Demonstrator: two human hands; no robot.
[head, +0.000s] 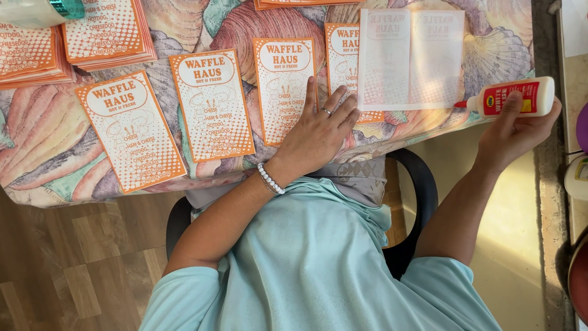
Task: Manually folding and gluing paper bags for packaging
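My right hand [514, 132] holds a white glue bottle [511, 98] with a red label and red tip, lying sideways, its tip pointing at the lower right corner of a white sheet [409, 58] that lies unprinted side up. My left hand [315, 135] rests flat, fingers spread, on the table edge, touching an orange-and-white printed card [283, 89] and the card [343, 55] partly under the white sheet. A ring and a white bead bracelet [270, 179] are on that hand and wrist.
Two more orange printed cards [211, 104] [130, 130] lie in a row on the shell-patterned tablecloth [49, 141]. Stacks of the same cards [104, 30] sit at the far left. A black chair [419, 190], wooden floor and a stone ledge at right.
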